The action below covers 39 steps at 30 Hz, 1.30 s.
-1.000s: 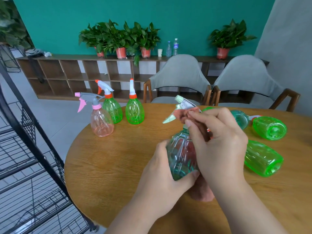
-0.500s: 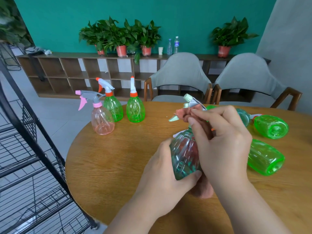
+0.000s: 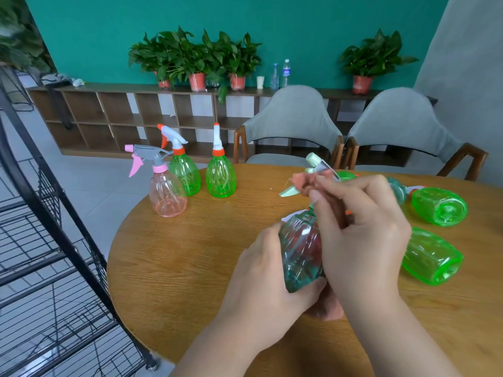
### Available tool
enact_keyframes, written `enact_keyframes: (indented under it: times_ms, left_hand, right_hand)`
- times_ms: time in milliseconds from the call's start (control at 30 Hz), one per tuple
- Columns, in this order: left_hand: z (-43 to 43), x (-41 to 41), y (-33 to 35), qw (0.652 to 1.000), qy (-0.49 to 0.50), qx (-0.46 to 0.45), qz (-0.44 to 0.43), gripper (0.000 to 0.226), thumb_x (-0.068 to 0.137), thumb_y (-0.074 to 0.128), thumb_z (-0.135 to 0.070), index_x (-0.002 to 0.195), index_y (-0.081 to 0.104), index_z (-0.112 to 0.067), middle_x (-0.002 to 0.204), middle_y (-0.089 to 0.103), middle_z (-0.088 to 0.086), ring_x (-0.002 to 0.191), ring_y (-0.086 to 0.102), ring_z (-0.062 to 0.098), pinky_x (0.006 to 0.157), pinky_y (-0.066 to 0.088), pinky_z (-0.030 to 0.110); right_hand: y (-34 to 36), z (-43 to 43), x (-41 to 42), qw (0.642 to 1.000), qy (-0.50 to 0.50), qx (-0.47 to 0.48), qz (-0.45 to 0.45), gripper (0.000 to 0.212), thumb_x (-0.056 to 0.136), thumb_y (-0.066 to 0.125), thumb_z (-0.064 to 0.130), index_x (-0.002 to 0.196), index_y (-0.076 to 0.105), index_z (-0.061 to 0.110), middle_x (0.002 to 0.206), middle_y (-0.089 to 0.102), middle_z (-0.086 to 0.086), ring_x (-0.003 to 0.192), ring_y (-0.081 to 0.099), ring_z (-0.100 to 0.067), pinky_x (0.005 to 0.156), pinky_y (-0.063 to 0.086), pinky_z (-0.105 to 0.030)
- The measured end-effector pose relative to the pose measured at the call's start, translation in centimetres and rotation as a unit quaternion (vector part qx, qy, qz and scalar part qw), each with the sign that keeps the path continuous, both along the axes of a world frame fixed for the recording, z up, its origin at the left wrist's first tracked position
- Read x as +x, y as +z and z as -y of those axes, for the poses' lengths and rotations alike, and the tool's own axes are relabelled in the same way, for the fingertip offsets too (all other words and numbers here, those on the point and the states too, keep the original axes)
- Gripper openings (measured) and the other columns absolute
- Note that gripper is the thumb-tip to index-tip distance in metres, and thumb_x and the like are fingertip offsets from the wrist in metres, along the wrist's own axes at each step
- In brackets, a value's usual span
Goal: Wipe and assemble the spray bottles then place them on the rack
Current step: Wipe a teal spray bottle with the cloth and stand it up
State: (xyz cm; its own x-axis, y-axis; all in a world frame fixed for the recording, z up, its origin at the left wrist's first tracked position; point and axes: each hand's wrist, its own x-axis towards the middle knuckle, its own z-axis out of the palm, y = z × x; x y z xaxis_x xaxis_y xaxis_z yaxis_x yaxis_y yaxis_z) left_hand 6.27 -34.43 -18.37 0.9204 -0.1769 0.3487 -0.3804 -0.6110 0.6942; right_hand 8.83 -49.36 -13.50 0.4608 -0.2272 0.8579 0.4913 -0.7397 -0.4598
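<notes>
My left hand point(image 3: 269, 278) grips the belly of a clear teal spray bottle point(image 3: 299, 248) held above the round wooden table point(image 3: 174, 262). Its pale trigger head point(image 3: 315, 164) points up and left. My right hand point(image 3: 362, 232) pinches a pink cloth point(image 3: 307, 183) against that trigger head; the cloth's lower end point(image 3: 329, 308) hangs under the bottle. Three assembled bottles stand at the table's far left: a pink one point(image 3: 166, 191) and two green ones point(image 3: 185, 175) point(image 3: 220, 178). Two green bottle bodies point(image 3: 438, 205) point(image 3: 430, 257) lie on their sides at the right.
A black wire rack point(image 3: 46, 240) stands left of the table, its shelves low beside the edge. Two grey chairs point(image 3: 294, 131) point(image 3: 402, 131) sit behind the table. A teal bottle point(image 3: 397, 189) lies partly hidden behind my right hand. A wooden shelf unit with potted plants lines the far wall.
The bottle's trigger head has swung a little right and upward while my right hand rubs the cloth along it. My left hand keeps the same grip.
</notes>
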Motion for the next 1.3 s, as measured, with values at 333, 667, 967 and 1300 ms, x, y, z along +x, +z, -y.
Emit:
enact_keyframes:
  times_ms: [333,667,967,1300]
  left_hand:
    - [-0.7,0.2,0.1,1.0,0.009,0.014,0.009,0.093,0.079,0.081,-0.067,0.151,0.025,-0.051,0.139,0.05,-0.032,0.131,0.051,0.002,0.107,0.051,0.035]
    - [-0.7,0.4,0.0,0.999,0.012,0.019,0.025,0.091,0.078,0.08,-0.065,0.149,0.025,-0.051,0.138,0.051,-0.028,0.129,0.052,0.006,0.106,0.051,0.037]
    - [-0.5,0.2,0.3,0.99,0.018,0.126,0.057,0.091,0.084,0.076,-0.063,0.151,0.018,-0.041,0.133,0.044,-0.019,0.126,0.043,0.008,0.11,0.042,0.037]
    - [-0.5,0.2,0.6,0.987,0.052,0.138,0.069,0.099,0.085,0.077,-0.065,0.155,0.01,-0.04,0.135,0.039,-0.021,0.126,0.037,0.004,0.113,0.037,0.032]
  right_hand:
    - [0.4,0.4,0.1,1.0,0.0,0.009,0.023,0.017,0.097,0.082,0.014,0.113,0.083,0.008,0.095,0.062,0.001,0.087,0.057,-0.003,0.084,0.041,-0.008]
    - [0.4,-0.1,-0.2,0.999,0.024,-0.013,0.017,0.017,0.096,0.082,0.013,0.112,0.083,0.009,0.095,0.062,0.001,0.089,0.058,-0.002,0.087,0.043,-0.008]
    - [0.9,0.0,-0.2,0.999,0.02,-0.009,0.035,0.017,0.098,0.08,0.012,0.113,0.082,0.006,0.097,0.064,-0.004,0.09,0.062,-0.01,0.088,0.046,-0.013]
    - [1.1,1.4,-0.1,0.997,-0.001,0.072,0.029,0.016,0.101,0.076,0.015,0.116,0.08,0.011,0.099,0.064,-0.004,0.092,0.063,-0.002,0.081,0.046,-0.014]
